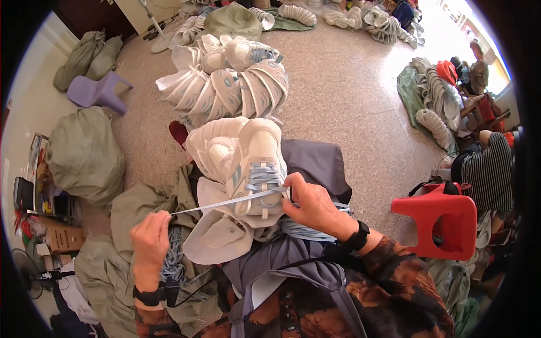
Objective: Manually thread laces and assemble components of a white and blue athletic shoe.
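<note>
On the lap at the centre, shoe (263,141): a pale one, toe toward 12 o'clock and heel toward 6, laced side up, probably so that both hands can get at the lacing.
Lace (220,204): pale blue, running straight from the shoe toward 8 o'clock; its tautness suggests a pull from that side.
Left hand (151,235): at 8 o'clock, fingers pinched tight on the lace, apparently set apart from the shoe to stretch the strand.
Right hand (313,205): at 4 o'clock, thumb and forefinger somewhat apart at the shoe's edge, seemingly steadying it; whether these fingers also grip the lace, I cannot tell.
Spare laces (307,231): blue, bunched at 5 o'clock, likely placed close for easy reach.
Shoe pile (231,90): near 11 o'clock, pale shoes nested in curved rows, perhaps to save room.
Red stool (411,205): between 3 and 4 o'clock, well apart from the lap.
</note>
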The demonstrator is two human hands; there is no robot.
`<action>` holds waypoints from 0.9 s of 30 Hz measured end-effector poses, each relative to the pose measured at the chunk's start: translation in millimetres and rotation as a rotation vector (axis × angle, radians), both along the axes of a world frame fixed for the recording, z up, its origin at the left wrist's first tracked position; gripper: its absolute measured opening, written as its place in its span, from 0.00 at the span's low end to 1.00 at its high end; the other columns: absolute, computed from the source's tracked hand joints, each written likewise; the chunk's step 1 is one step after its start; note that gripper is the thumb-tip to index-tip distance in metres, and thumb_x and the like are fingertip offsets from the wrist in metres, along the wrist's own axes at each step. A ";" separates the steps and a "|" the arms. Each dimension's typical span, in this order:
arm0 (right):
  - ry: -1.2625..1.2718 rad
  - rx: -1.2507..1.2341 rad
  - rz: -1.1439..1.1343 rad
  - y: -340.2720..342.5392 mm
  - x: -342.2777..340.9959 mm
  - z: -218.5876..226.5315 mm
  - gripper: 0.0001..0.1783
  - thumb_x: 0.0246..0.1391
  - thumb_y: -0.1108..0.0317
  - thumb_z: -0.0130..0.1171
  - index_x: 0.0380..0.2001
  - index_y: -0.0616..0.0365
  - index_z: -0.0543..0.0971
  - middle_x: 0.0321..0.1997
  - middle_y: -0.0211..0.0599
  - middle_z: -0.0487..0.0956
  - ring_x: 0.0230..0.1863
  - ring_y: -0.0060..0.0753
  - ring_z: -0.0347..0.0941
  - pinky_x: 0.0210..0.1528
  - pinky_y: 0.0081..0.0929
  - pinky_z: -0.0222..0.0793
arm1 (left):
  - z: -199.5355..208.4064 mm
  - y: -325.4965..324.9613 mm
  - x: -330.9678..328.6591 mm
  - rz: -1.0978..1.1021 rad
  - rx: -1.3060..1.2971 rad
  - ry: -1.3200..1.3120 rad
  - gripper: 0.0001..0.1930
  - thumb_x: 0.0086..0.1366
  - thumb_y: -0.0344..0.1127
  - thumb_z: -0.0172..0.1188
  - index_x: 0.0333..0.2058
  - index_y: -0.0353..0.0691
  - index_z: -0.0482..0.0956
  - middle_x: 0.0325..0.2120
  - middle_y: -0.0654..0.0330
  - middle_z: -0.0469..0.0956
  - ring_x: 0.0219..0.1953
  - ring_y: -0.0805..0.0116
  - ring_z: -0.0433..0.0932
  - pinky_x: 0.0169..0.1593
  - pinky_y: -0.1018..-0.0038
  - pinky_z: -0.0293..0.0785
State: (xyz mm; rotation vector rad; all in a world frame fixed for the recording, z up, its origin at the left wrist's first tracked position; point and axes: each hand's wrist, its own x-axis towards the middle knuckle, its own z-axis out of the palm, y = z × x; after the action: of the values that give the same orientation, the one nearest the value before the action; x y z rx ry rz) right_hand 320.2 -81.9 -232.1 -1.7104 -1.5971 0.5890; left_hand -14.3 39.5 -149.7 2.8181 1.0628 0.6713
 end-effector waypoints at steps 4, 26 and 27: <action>-0.003 -0.039 -0.024 -3.0 1.6 0.7 0.22 0.52 0.67 0.65 0.48 0.59 0.69 0.17 0.34 0.70 0.18 0.40 0.71 0.23 0.38 0.65 | -19.2 15.5 -37.5 0.119 -0.029 -0.062 0.05 0.63 0.23 0.60 0.38 0.36 0.79 0.29 0.52 0.78 0.29 0.47 0.78 0.31 0.63 0.74; 1.343 0.074 -0.160 -73.3 95.2 33.2 0.25 0.72 0.55 0.46 0.20 0.54 0.66 0.42 0.48 0.78 0.45 0.39 0.75 0.51 0.44 0.76 | -87.3 11.0 24.1 0.194 -0.768 -0.507 0.03 0.66 0.28 0.61 0.33 0.35 0.80 0.23 0.67 0.76 0.26 0.84 0.70 0.29 0.79 0.68; 1.447 0.075 -0.126 -75.9 102.8 32.2 0.25 0.72 0.54 0.45 0.20 0.53 0.67 0.46 0.44 0.78 0.56 0.39 0.71 0.65 0.49 0.67 | -79.7 -5.9 44.3 0.152 -1.073 -0.656 0.03 0.66 0.27 0.61 0.33 0.35 0.80 0.24 0.68 0.77 0.27 0.83 0.71 0.30 0.81 0.70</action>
State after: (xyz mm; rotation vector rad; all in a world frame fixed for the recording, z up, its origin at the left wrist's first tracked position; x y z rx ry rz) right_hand 423.0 -157.8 -199.8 -0.8149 -0.4352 1.2569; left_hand 29.9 33.6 -229.4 1.4810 1.0390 0.6676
